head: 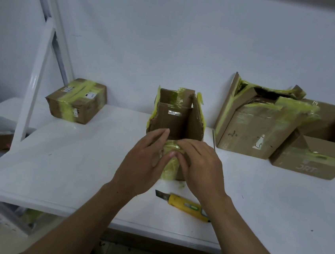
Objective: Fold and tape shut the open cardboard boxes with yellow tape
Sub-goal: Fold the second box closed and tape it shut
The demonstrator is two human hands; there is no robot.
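Knife (183, 206) on desk (75, 169) by wrists; side boxes (265, 127) well apart. Open box (175, 119) faces up, flaps upright; left hand (146, 157), right hand (199, 167) grips spread flat, pressing its taped front.

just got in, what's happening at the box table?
A person is working on the small open box mid-table: left hand and right hand both press on the yellow tape on its near side, fingertips meeting. Its top flaps stand upright, so it is not closed yet. A yellow utility knife lies on the table nearer the person. A taped-shut box sits far left; two larger boxes on the right are open.
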